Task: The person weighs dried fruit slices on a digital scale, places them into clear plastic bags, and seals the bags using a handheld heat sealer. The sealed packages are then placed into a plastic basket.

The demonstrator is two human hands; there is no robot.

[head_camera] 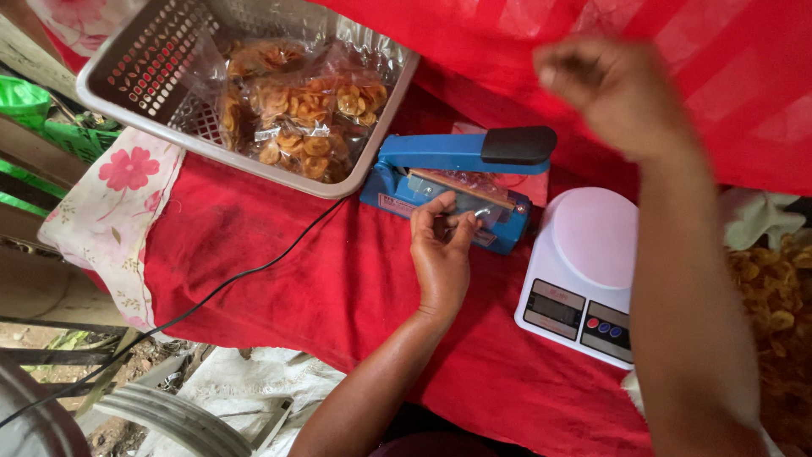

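Observation:
A blue heat sealer with a black handle stands on the red cloth, its arm lifted. A clear plastic bag lies across its sealing bar. My left hand pinches the near edge of that bag at the sealer's front. My right hand is raised above the table to the right of the black handle, fingers curled shut, blurred, with nothing visible in it.
A grey perforated basket at the back left holds sealed bags of yellow chips. A white kitchen scale sits right of the sealer. Loose chips pile at the far right. A black cord runs off the left edge.

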